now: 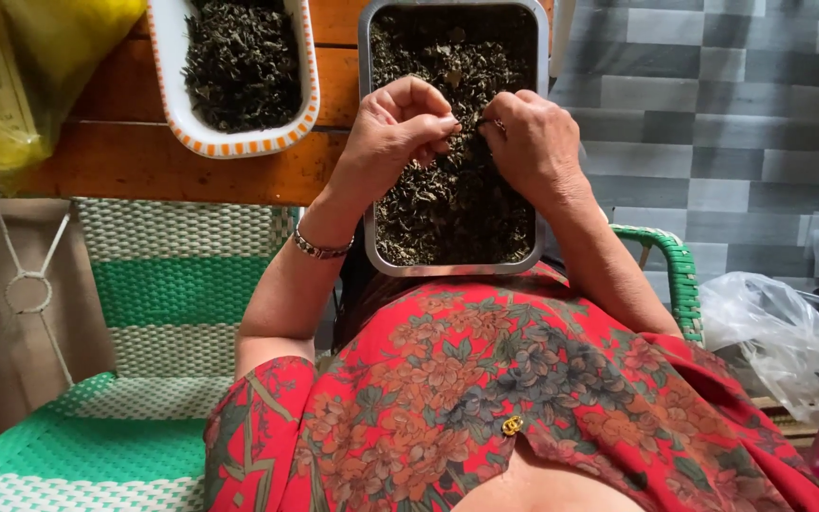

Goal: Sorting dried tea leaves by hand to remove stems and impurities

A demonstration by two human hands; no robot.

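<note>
I see a brown wooden table (pixel 144 161) across the top of the view, from ten to twelve o'clock. On it at eleven o'clock sits a white dish (pixel 168 90) with an orange-patterned rim, filled with dark dried leaves. At twelve o'clock a metal tray (pixel 365 142) of the same leaves overhangs the table's near edge. At ten o'clock a yellow bag (pixel 21 85) rests on the boards.

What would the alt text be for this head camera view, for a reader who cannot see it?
Two bare hands, left hand and right hand, pinch at dark dried leaves over a full metal tray. Beside it, on a wooden table, stands a white dish of similar leaves.
</note>
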